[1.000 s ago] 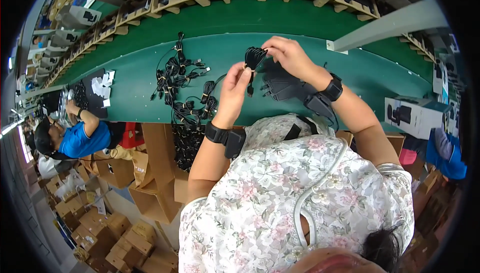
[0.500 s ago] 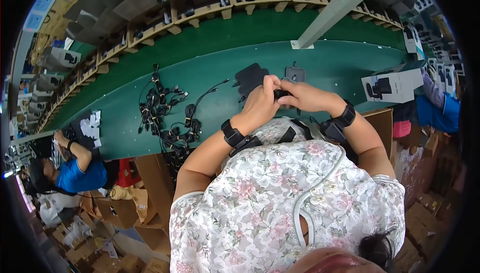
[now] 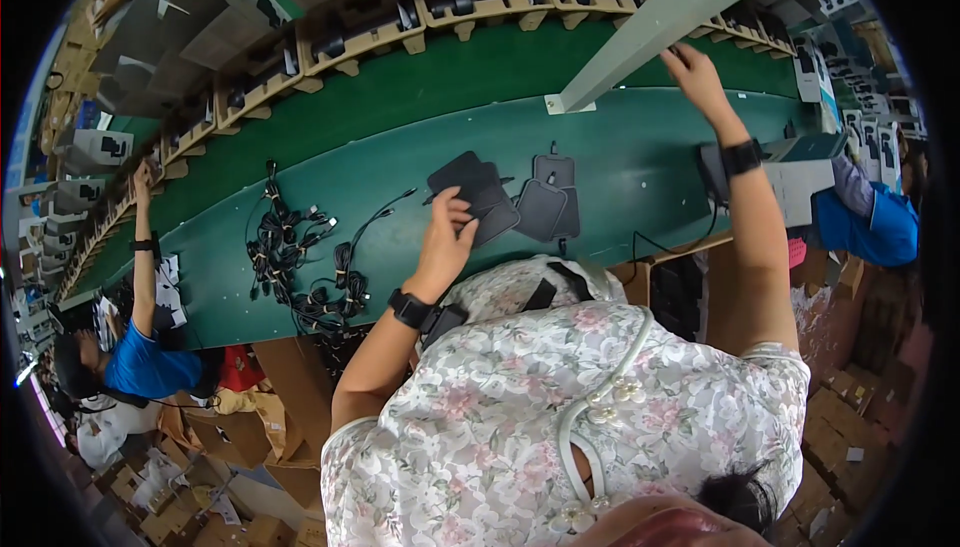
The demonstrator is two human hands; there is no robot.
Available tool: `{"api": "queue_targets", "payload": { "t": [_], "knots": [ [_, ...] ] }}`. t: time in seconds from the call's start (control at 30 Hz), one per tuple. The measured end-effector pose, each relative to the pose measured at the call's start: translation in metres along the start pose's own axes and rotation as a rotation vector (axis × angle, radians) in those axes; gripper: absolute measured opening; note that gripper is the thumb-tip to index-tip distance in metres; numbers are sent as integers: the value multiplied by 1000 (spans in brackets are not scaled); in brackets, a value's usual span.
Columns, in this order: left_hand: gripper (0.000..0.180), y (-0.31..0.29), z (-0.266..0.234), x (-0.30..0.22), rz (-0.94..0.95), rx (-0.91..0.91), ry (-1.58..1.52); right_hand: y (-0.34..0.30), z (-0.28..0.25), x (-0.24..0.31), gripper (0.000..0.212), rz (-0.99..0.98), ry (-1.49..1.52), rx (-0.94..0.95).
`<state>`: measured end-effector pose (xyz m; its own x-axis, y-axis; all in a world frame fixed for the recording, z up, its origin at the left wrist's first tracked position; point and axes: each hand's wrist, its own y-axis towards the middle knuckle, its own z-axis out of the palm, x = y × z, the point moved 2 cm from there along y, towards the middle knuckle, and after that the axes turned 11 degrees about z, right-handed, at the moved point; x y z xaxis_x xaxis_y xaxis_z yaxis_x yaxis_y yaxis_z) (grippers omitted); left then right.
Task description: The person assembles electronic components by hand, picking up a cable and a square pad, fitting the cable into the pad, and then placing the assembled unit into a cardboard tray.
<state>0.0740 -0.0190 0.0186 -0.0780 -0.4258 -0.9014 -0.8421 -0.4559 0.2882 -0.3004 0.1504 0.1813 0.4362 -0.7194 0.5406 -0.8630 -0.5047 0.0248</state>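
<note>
My left hand (image 3: 443, 245) is open, its fingers apart and slightly bent, over the near left edge of several flat black rounded-corner pads (image 3: 472, 185) on the green bench. A second group of dark pads with pale edges (image 3: 545, 207) lies just right of them, short plugs sticking out. My right hand (image 3: 698, 85) is stretched far forward over the green belt, beside the trays. Its fingers extend and look open, though the grey post partly covers the fingertips; I see nothing held. Coiled black cables (image 3: 290, 257) with metal-tipped plugs lie to the left.
A slanted grey post (image 3: 660, 27) stands on the bench (image 3: 640, 157). Cardboard trays (image 3: 430, 32) of black items line the green belt (image 3: 400, 87). At right is a white box (image 3: 800, 187). A co-worker in blue (image 3: 150, 357) reaches forward at left; another blue sleeve (image 3: 875, 227) shows at right.
My hands have parted from around a small black thing. The right has reached forward to the trays; the left has moved left over the pads. The left co-worker's arm has stretched towards the belt.
</note>
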Motion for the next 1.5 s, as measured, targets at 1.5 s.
{"api": "queue_targets", "payload": {
  "t": [1.5],
  "knots": [
    [28,-43,-19,45,-155,106,809,167,106,-8,38,-287,-560,-432]
  ]
}}
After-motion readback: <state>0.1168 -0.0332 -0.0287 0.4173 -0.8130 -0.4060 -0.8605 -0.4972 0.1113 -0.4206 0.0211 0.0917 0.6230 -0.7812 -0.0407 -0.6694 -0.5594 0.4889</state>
